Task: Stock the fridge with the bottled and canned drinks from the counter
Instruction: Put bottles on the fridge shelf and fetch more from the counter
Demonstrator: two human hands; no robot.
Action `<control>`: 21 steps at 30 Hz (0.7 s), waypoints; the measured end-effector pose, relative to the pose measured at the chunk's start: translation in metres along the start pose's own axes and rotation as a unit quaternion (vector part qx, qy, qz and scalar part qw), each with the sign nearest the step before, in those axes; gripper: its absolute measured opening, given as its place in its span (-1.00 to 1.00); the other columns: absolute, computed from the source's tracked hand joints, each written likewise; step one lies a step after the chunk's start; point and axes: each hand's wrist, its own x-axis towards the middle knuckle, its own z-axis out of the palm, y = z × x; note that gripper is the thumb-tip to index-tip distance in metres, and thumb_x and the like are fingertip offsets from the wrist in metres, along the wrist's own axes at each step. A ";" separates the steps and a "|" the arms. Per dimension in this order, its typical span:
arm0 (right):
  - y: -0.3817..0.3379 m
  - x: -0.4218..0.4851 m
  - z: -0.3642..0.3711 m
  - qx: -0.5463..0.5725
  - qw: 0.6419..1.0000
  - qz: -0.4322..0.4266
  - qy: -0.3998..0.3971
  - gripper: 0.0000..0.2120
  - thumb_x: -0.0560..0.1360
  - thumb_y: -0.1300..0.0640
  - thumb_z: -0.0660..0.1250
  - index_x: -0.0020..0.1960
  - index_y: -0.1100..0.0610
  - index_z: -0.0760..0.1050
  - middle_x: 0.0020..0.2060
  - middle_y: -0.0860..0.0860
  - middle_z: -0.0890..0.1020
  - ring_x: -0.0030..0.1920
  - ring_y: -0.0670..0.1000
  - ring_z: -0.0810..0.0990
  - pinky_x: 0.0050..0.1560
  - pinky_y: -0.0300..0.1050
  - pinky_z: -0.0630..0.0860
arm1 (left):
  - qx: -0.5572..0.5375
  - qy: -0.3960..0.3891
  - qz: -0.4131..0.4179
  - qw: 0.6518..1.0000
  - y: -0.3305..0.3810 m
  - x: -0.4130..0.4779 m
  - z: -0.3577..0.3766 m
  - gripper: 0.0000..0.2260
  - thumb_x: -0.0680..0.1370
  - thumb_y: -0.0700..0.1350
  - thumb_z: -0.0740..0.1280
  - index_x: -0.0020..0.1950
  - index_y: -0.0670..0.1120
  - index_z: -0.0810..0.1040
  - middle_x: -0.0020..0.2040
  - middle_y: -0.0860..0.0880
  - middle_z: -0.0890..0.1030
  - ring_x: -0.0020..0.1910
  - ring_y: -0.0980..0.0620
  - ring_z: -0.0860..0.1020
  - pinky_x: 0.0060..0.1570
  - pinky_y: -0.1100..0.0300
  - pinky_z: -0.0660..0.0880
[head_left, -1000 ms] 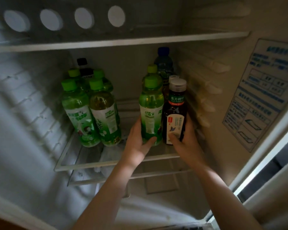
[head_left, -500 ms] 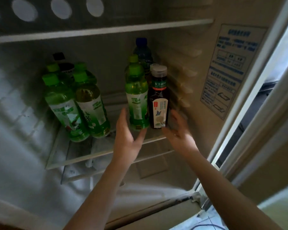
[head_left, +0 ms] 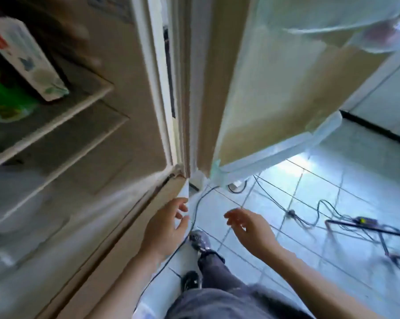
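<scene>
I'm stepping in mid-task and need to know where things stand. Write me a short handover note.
Hands: left hand and right hand both open, empty, low outside the fridge above the tiled floor.
Dark bottle with white label and green plastic bottle stand on the glass fridge shelf.
Done: those are stocked. Left: counter is out of view, so remaining drinks unknown; beige fridge door is open.

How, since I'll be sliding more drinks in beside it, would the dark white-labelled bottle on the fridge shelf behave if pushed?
The dark bottle looks tall and narrow, so it would probably tip rather than slide. It stands near the front edge of the shelf, so a forward fall could carry it out. The green bottle beside it may brace that side.
</scene>
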 end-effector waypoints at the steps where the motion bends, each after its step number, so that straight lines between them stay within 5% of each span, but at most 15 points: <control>1: 0.027 -0.020 0.003 -0.023 0.997 0.066 -0.021 -0.71 0.46 0.26 0.23 0.07 0.00 0.57 -0.12 -0.11 0.66 -0.07 -0.03 0.63 0.04 -0.11 0.52 | -0.005 -0.088 -0.056 0.994 -0.008 -0.002 0.024 -0.78 0.53 -0.17 0.33 0.17 -0.02 0.51 -0.02 0.17 0.56 -0.16 0.21 0.49 -0.16 0.29 0.44; 6: 0.135 -0.152 0.022 -0.050 0.912 0.387 -0.128 -0.70 0.53 0.12 0.18 0.23 0.03 0.49 0.14 0.01 0.61 0.18 0.05 0.54 0.12 -0.19 0.41 | 0.079 -0.394 -0.194 0.895 -0.047 -0.044 0.119 -0.74 0.55 -0.06 0.28 0.22 -0.06 0.50 0.14 -0.04 0.59 0.07 -0.01 0.55 -0.06 0.28 0.38; 10: 0.170 -0.261 0.041 0.007 0.840 0.521 -0.152 -0.68 0.54 0.11 0.17 0.27 0.09 0.46 0.24 0.07 0.55 0.24 0.04 0.51 0.15 -0.21 0.40 | 0.235 -0.574 -0.130 0.773 -0.065 -0.083 0.154 -0.80 0.48 0.10 0.20 -0.02 0.03 0.47 0.09 -0.09 0.61 0.09 -0.08 0.56 -0.07 0.20 0.40; 13: 0.172 -0.321 0.054 0.070 0.809 0.568 -0.138 -0.71 0.56 0.01 0.19 0.23 0.04 0.48 0.21 0.03 0.58 0.19 0.02 0.53 0.08 -0.23 0.41 | 0.334 -0.612 -0.098 0.711 -0.065 -0.093 0.170 -0.82 0.41 0.12 0.16 -0.07 0.09 0.40 0.11 -0.06 0.61 0.11 -0.07 0.55 -0.04 0.21 0.43; 18: 0.188 -0.397 0.062 0.163 0.765 0.617 -0.089 -0.73 0.57 0.06 0.18 0.23 0.05 0.49 0.20 0.01 0.58 0.18 0.01 0.54 0.10 -0.21 0.43 | 0.310 -0.549 -0.153 0.761 -0.038 -0.096 0.220 -0.79 0.55 -0.07 0.26 0.09 -0.17 0.54 0.11 -0.20 0.61 0.12 -0.16 0.55 0.05 0.13 0.47; 21: 0.209 -0.440 0.054 0.201 0.752 0.622 -0.081 -0.73 0.58 0.06 0.17 0.22 0.06 0.50 0.19 0.01 0.59 0.16 0.00 0.55 0.12 -0.20 0.45 | 0.311 -0.532 -0.147 0.774 0.005 -0.103 0.258 -0.75 0.49 0.02 0.28 -0.09 -0.16 0.58 -0.08 -0.21 0.63 -0.01 -0.16 0.59 -0.07 0.11 0.45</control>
